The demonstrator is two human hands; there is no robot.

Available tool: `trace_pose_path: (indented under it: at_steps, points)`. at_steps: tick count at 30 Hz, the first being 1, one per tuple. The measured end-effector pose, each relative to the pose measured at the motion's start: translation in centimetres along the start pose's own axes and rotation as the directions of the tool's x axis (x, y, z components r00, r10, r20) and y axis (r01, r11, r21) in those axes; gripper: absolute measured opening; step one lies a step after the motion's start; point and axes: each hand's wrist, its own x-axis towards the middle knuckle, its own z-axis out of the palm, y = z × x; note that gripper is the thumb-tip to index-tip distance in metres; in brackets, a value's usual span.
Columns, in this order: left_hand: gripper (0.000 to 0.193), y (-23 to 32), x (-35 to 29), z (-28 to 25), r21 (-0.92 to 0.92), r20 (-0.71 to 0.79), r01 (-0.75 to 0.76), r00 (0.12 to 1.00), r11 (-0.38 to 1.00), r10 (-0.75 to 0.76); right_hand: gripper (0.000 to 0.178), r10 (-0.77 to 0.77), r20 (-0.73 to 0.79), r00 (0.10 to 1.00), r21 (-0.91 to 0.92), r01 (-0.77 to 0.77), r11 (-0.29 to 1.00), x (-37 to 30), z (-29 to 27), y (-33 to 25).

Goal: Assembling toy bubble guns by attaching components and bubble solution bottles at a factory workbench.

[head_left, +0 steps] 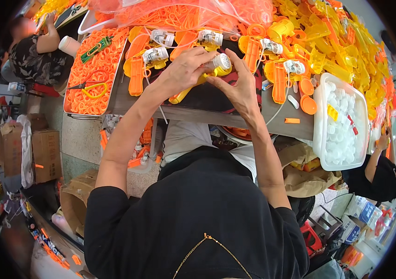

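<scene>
Both my hands are around one toy part over the near edge of the table, a yellow plastic shell (191,88) with a white ribbed cylinder (221,61) at its top. My left hand (186,69) pinches it from the left, fingertips against the white cylinder. From the right, the thumb of my right hand (239,83) presses the yellow shell while a finger curves up beside the cylinder. Part of the shell is hidden behind my left hand. Around my hands lie several similar yellow-and-orange pieces with white mechanisms (155,55), some trailing thin white cords.
At left, a tray (110,106) of orange rings holds yellow-handled scissors (94,89) and a green tool (96,49). A white tub (319,111) of translucent caps sits at right, near orange discs (308,103). Yellow parts (342,42) are heaped behind. Other people work on both sides.
</scene>
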Motion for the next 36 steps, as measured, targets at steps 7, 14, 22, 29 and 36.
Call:
trace_pose_path:
  at_steps: [7, 14, 22, 29, 36]
  points:
    - [0.04, 0.8, -0.6, 2.8, 0.003, -0.051, 0.024, 0.998, 1.0, -0.024, 0.084, 0.016, 0.113, 0.993, 0.1, -0.027, 0.995, -1.3, -1.2, 2.6]
    - [0.017, -1.3, -2.6, 4.2, -0.013, -0.366, 0.176, 0.915, 0.984, -0.168, 0.069, -0.204, 0.083, 0.976, -0.463, 0.219, 0.859, -3.8, 0.6, 4.2]
    - [0.012, 0.4, -2.5, 4.8, 0.13, -0.279, 0.213, 0.945, 0.968, -0.171, 0.068, -0.172, 0.059, 0.983, -0.484, 0.179, 0.856, -4.2, 1.2, 4.3]
    - [0.015, 2.8, -3.4, 6.3, 0.285, -0.422, 0.284, 0.895, 0.915, -0.146, 0.07, -0.18, 0.042, 0.983, -0.481, 0.178, 0.858, -4.3, 1.2, 4.3]
    - [0.023, 4.5, -4.3, 8.1, 0.223, -0.414, 0.277, 0.895, 0.935, -0.166, 0.064, -0.191, -0.008, 0.982, -0.446, 0.168, 0.879, -4.4, 1.5, 4.5]
